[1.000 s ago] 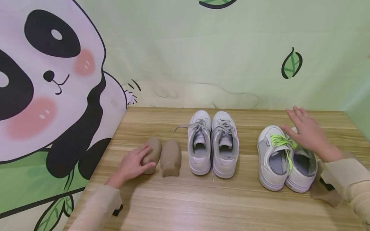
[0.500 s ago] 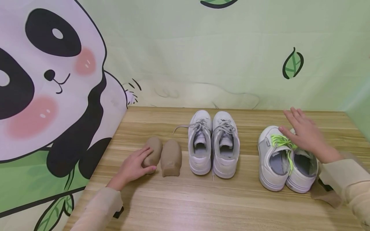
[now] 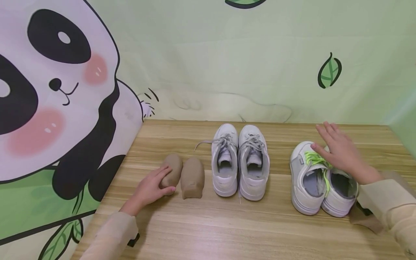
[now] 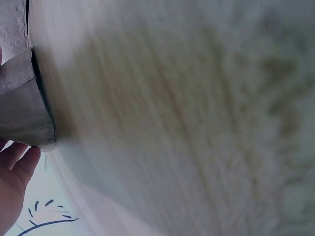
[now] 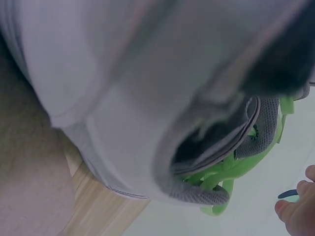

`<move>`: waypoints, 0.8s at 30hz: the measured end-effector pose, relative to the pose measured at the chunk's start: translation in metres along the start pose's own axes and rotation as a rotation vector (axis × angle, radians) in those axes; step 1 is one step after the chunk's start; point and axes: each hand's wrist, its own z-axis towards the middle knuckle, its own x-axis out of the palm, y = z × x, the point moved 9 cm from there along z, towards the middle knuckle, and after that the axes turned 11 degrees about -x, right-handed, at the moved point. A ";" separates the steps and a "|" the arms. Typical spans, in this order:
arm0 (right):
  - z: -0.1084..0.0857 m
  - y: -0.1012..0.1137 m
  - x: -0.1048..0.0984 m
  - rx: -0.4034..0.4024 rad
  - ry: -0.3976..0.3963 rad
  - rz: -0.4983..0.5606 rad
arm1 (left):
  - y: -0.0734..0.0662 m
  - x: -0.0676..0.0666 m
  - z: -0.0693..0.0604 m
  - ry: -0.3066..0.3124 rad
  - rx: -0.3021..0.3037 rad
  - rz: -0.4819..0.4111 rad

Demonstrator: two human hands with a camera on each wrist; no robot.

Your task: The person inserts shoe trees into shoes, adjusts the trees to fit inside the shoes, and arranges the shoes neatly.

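In the head view, two brown moulded shoe inserts [image 3: 192,178] lie side by side at left on the wooden tabletop [image 3: 208,231]. My left hand [image 3: 150,187] holds the left shoe insert [image 3: 171,173], thumb at its near end and fingers along its left side. The left wrist view shows the brown insert [image 4: 22,103] between thumb and fingertips. My right hand [image 3: 344,151] hovers with extended fingers over a pair of white sneakers with neon-green laces [image 3: 307,180], partly hiding the right one. The right wrist view shows a sneaker [image 5: 133,113] close up.
A second pair of white sneakers with grey laces [image 3: 224,180] stands upright mid-table, one lace trailing left. Another brown piece [image 3: 367,220] shows partly under my right forearm. A pale green curtain [image 3: 208,65] with panda and leaf prints closes the back and left side.
My right hand has drifted slightly left above the green-laced sneakers. My left hand has shifted slightly on the shoe insert. The shoes and inserts stay in place.
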 end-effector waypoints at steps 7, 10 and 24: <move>0.004 0.007 0.002 -0.019 -0.003 -0.007 | 0.000 0.000 -0.003 -0.001 -0.013 -0.014; 0.006 0.013 0.003 -0.038 -0.003 -0.007 | -0.001 -0.001 -0.005 -0.015 -0.005 -0.006; 0.016 0.031 0.007 -0.129 -0.057 -0.023 | -0.006 -0.005 -0.008 -0.058 0.044 0.008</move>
